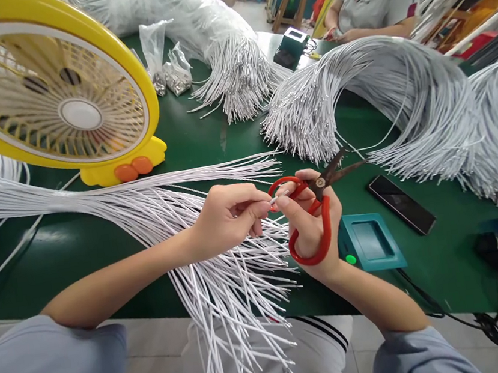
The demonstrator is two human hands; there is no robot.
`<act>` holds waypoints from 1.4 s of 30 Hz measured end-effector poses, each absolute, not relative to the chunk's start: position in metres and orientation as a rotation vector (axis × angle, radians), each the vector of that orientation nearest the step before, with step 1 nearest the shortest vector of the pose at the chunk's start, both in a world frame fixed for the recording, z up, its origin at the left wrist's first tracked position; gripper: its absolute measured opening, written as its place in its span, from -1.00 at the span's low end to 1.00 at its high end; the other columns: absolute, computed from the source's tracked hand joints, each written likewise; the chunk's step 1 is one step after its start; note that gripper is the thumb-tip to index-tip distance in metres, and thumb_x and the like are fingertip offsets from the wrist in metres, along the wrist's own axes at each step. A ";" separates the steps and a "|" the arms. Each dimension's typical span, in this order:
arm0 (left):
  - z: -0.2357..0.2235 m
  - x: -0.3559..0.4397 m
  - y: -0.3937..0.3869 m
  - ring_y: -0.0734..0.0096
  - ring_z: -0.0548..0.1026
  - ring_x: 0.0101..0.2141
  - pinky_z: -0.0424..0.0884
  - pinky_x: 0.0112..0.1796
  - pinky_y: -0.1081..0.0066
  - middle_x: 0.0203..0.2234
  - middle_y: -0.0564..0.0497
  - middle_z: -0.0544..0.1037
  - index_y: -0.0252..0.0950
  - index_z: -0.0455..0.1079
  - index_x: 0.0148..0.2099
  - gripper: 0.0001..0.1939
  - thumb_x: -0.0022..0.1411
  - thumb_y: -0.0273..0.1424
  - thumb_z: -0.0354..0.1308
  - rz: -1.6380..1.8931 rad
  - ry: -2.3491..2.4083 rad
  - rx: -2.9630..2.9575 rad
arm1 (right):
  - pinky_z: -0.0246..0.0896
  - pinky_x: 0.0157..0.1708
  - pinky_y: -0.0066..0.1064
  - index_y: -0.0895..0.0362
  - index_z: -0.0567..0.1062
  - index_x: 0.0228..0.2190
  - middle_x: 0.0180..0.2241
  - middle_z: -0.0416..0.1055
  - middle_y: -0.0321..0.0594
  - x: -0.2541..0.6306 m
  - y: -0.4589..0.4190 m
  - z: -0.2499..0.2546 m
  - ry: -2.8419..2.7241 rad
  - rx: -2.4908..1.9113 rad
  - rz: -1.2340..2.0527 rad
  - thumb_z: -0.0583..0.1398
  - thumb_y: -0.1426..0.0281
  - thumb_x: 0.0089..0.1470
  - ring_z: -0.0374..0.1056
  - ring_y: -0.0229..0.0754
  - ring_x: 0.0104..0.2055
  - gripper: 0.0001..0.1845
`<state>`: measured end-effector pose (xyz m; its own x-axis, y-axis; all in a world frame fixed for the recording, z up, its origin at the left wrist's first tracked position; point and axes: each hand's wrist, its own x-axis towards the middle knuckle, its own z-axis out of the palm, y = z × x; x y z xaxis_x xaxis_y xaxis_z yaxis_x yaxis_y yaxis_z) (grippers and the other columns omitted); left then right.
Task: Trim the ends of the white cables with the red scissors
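My left hand (237, 217) pinches the end of a thin white cable (279, 198) between thumb and fingertips. Close against it, my right hand (311, 227) has the red-handled scissors (321, 183) looped over its fingers, their dark blades slightly apart and pointing away to the upper right. The right thumb and a fingertip also meet at the cable's tip; its exact end is too small to make out. Beneath both hands a loose bundle of white cables (225, 286) fans out over the table's near edge, running in from the left.
A yellow fan (81, 113) stands at the left. Thick bundles of grey-white cables (380, 73) arch across the green table (462, 263). A teal device (371, 241) and a phone (402, 204) lie to the right, small bags of metal parts (178, 74) behind. Another person (376, 7) sits opposite.
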<state>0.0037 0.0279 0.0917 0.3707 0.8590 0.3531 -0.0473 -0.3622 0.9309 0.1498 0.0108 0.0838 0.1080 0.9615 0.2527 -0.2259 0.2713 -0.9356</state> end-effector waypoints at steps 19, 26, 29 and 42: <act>0.091 0.007 0.025 0.59 0.45 -0.65 0.46 -0.60 0.60 -0.66 0.10 0.43 -0.42 0.43 -0.38 -0.91 0.17 -0.51 0.17 1.123 0.799 1.556 | 0.32 -0.24 -0.39 0.01 0.37 -0.16 -0.34 0.44 -0.36 0.149 0.014 0.081 -1.147 -0.911 0.832 0.29 0.54 -0.10 0.39 -0.30 -0.26 -0.56; 0.095 0.006 0.024 0.60 0.44 -0.66 0.43 -0.61 0.64 -0.69 0.09 0.43 -0.42 0.42 -0.38 -0.89 0.20 -0.53 0.13 1.083 0.807 1.593 | 0.25 -0.23 -0.37 -0.02 0.39 -0.14 -0.32 0.44 -0.37 0.148 0.016 0.076 -1.254 -0.839 0.607 0.27 0.64 -0.14 0.38 -0.30 -0.25 -0.48; 0.096 0.006 0.024 0.60 0.44 -0.67 0.42 -0.62 0.64 -0.70 0.10 0.43 -0.43 0.42 -0.38 -0.89 0.20 -0.53 0.13 1.073 0.819 1.585 | 0.25 -0.22 -0.37 -0.02 0.39 -0.14 -0.32 0.44 -0.37 0.148 0.016 0.074 -1.256 -0.842 0.602 0.27 0.66 -0.14 0.39 -0.30 -0.24 -0.47; 0.092 0.001 0.034 0.57 0.44 -0.70 0.36 -0.71 0.63 -0.65 0.09 0.44 -0.44 0.41 -0.36 -0.79 0.21 -0.34 0.18 0.895 0.685 1.115 | 0.27 -0.23 -0.38 0.00 0.38 -0.15 -0.34 0.42 -0.38 0.148 0.016 0.075 -1.229 -0.873 0.674 0.27 0.63 -0.12 0.38 -0.31 -0.26 -0.51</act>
